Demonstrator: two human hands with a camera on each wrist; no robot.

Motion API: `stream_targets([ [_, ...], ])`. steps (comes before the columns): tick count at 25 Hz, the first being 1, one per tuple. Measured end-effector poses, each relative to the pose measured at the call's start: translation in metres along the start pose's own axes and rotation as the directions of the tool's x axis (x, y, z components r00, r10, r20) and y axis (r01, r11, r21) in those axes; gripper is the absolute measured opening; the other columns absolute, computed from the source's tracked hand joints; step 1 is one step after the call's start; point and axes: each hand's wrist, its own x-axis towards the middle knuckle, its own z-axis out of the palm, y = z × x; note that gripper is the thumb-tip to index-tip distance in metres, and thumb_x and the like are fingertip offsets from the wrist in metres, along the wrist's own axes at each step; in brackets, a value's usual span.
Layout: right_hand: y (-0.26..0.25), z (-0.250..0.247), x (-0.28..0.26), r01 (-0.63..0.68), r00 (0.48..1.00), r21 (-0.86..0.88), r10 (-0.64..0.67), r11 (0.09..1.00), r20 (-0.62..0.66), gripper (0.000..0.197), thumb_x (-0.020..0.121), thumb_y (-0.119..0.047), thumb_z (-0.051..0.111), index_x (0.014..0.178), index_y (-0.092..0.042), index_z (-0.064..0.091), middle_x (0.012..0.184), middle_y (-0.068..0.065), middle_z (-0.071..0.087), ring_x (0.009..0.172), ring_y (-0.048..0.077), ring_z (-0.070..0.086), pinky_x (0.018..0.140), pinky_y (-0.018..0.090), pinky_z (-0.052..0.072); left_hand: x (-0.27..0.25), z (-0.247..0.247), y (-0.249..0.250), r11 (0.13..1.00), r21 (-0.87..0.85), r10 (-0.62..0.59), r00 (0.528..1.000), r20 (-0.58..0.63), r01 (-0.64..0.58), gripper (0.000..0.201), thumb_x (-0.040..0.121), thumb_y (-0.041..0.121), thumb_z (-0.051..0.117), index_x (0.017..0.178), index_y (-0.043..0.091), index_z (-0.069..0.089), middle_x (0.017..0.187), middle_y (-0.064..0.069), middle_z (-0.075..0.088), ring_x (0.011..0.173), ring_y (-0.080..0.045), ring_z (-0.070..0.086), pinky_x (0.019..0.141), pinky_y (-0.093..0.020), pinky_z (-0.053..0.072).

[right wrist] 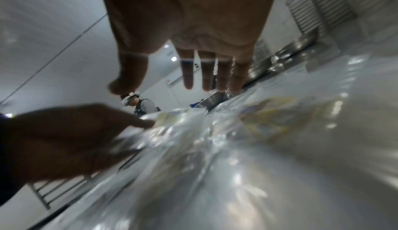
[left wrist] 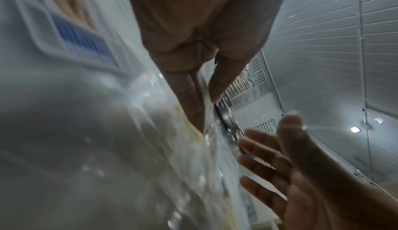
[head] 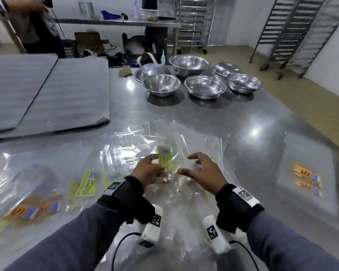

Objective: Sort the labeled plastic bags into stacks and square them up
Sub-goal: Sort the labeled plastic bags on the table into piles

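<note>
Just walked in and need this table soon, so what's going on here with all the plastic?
A person is sorting clear plastic bags by label on the steel table. Their left hand pinches a clear bag with a yellow-green label, lifted over the loose pile. Their right hand hovers open beside it. Orange-labelled bags lie stacked at right; mixed ones wait at left.

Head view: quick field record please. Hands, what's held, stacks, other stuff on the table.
left hand: pinches a yellow-labeled bag, lifted above the loose clear bags
right hand: open, fingers spread above the loose clear bags, holding nothing
stack, right: orange-labeled bags, lying flat and apart from the rest
left pile: yellow and orange labels mixed, not squared
table: steel
far side: metal bowls, grey trays
</note>
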Motion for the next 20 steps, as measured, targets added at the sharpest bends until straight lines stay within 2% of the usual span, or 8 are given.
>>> stream_targets([
  [3,-0.006,0.014,0.030,-0.188,0.978,-0.039,0.184,0.981,-0.099,0.071,0.069,-0.040,0.079,0.121,-0.006,0.045,0.123,0.008,0.049,0.116,0.025,0.048,0.093,0.032,0.042,-0.009,-0.039,0.000,1.000,0.009,0.003,0.995,-0.098,-0.002,0.040,0.088,-0.019,0.036,0.119,0.004,0.046,0.077,-0.019,0.059,0.038,-0.012,0.061,0.034,-0.019,0.044],
  [6,-0.004,0.028,0.052,-0.336,0.942,-0.197,0.325,0.921,-0.087,0.083,0.064,-0.038,0.084,0.124,-0.003,0.039,0.126,0.012,0.049,0.118,0.031,0.047,0.089,0.034,0.043,-0.009,-0.070,-0.006,0.994,0.102,-0.012,0.987,-0.158,0.028,0.042,0.086,-0.018,0.040,0.124,-0.002,0.046,0.070,-0.015,0.057,0.033,-0.007,0.048,0.035,-0.014,0.038],
  [9,0.000,0.017,0.062,-0.356,0.934,-0.265,0.352,0.896,-0.064,0.054,0.075,-0.022,0.076,0.118,-0.003,0.048,0.120,0.014,0.056,0.111,0.028,0.054,0.074,0.025,0.036,-0.009,-0.078,-0.009,0.993,0.107,-0.027,0.990,-0.141,0.043,0.044,0.086,-0.020,0.040,0.127,-0.003,0.044,0.057,-0.012,0.054,0.028,-0.006,0.040,0.031,-0.012,0.032],
  [11,0.004,0.004,0.064,-0.359,0.931,-0.222,0.331,0.906,-0.156,0.031,0.081,-0.009,0.066,0.110,-0.004,0.056,0.114,0.016,0.061,0.104,0.029,0.058,0.073,0.025,0.040,-0.010,-0.078,-0.009,0.994,0.099,-0.029,0.992,-0.122,0.041,0.047,0.087,-0.020,0.036,0.128,0.000,0.043,0.045,-0.006,0.055,0.025,-0.006,0.038,0.029,-0.012,0.030],
  [13,0.009,-0.006,0.063,-0.357,0.915,-0.153,0.312,0.921,-0.256,0.018,0.083,-0.003,0.057,0.101,-0.006,0.057,0.105,0.015,0.063,0.097,0.031,0.060,0.077,0.030,0.046,-0.011,-0.077,-0.008,0.996,0.082,-0.018,0.996,-0.086,0.025,0.051,0.088,-0.020,0.032,0.132,0.005,0.040,0.042,-0.005,0.056,0.024,-0.006,0.039,0.028,-0.012,0.030],
  [16,0.010,-0.014,0.057,-0.319,0.899,-0.033,0.291,0.947,-0.326,0.008,0.088,-0.004,0.053,0.091,-0.011,0.051,0.094,0.012,0.059,0.090,0.030,0.060,0.076,0.034,0.047,-0.014,-0.069,-0.006,0.999,0.035,0.012,1.000,-0.012,-0.012,0.049,0.091,-0.018,0.028,0.133,0.006,0.037,0.060,-0.018,0.055,0.024,-0.007,0.044,0.026,-0.012,0.031],
  [18,0.001,-0.009,0.048,-0.264,0.909,0.213,0.316,0.941,-0.273,0.010,0.089,-0.003,0.054,0.093,-0.010,0.048,0.086,0.012,0.057,0.073,0.026,0.056,0.064,0.033,0.049,-0.011,-0.063,-0.006,0.999,-0.034,0.005,0.999,0.038,-0.003,0.040,0.095,-0.011,0.031,0.129,0.008,0.039,0.074,-0.022,0.055,0.033,-0.010,0.055,0.029,-0.016,0.041],
  [20,-0.011,0.009,0.034,-0.259,0.931,0.408,0.338,0.875,-0.134,0.013,0.091,-0.003,0.054,0.099,-0.010,0.046,0.081,0.008,0.055,0.059,0.017,0.050,0.046,0.023,0.043,-0.006,-0.058,-0.008,0.994,-0.112,-0.010,0.998,0.060,0.017,0.031,0.096,0.007,0.046,0.127,0.006,0.042,0.087,-0.023,0.065,0.059,-0.022,0.067,0.049,-0.033,0.057],
])
